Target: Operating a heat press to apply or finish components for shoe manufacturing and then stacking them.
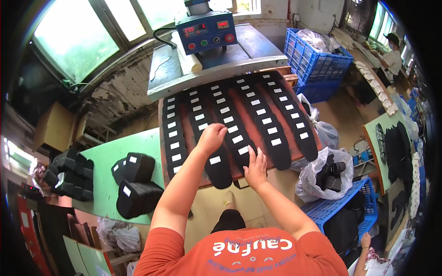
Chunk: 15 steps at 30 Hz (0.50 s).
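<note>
Under both hands: reddish-brown board (248, 99) carrying rows of black insoles (271, 124), each row dotted with small white labels (237, 138). Left hand (212, 138) resting on an insole row, fingers curled loosely together, clamped on nothing visible. Right hand (256, 166) flat near board's near edge, fingers spread apart, tips touching an insole just beside a label. Beyond the fingers: grey press surface (239, 57) with blue control box (206, 31), two red displays, coloured buttons. Left of the left fingers, well apart: green surface (108, 158) bearing stacks of black insoles (136, 184). Right of the right fingers: white plastic bag (322, 177) with dark items, blue crate (343, 209) just below it, second blue crate (313, 60) farther off. Another person (391, 57) at far right.
</note>
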Motion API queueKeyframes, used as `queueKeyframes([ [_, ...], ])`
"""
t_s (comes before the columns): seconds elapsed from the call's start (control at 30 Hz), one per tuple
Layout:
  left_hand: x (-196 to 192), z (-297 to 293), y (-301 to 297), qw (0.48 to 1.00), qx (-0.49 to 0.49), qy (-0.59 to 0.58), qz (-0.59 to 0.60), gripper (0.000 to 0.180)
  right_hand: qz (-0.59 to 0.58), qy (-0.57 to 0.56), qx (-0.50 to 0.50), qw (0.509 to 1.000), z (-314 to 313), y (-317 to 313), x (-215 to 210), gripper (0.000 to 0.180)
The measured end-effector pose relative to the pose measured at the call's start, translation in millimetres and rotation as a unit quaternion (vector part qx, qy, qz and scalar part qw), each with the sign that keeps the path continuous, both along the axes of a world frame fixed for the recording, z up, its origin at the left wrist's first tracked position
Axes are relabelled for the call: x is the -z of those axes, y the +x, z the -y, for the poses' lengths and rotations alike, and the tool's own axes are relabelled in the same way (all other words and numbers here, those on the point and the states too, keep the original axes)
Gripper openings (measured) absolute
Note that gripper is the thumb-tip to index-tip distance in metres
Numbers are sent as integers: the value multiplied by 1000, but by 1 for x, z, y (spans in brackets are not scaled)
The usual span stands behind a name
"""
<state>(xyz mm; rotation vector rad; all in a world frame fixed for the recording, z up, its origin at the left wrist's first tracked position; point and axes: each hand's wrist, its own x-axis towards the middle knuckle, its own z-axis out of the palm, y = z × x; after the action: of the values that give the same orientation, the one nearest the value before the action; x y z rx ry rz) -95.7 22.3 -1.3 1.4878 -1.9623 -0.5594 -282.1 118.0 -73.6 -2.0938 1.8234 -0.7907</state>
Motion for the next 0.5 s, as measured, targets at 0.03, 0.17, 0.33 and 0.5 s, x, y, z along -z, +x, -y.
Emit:
queueKeyframes([
  [0.03, 4, 33, -3, 998, -35, -20, 47, 29, 23, 16, -22, 999, 3, 0, 2, 86],
  [0.17, 24, 98, -9, 986, -40, 37, 155, 37, 70, 0, -15, 997, 20, 5, -3, 89],
  [0.33, 14, 98, -8, 958, 203, 200, -35, 39, 127, -14, 23, 992, 58, 27, -13, 99],
  [0.5, 17, 123, 33, 969, 130, 124, -172, 25, 508, 173, 44, 842, 87, 20, -44, 70],
])
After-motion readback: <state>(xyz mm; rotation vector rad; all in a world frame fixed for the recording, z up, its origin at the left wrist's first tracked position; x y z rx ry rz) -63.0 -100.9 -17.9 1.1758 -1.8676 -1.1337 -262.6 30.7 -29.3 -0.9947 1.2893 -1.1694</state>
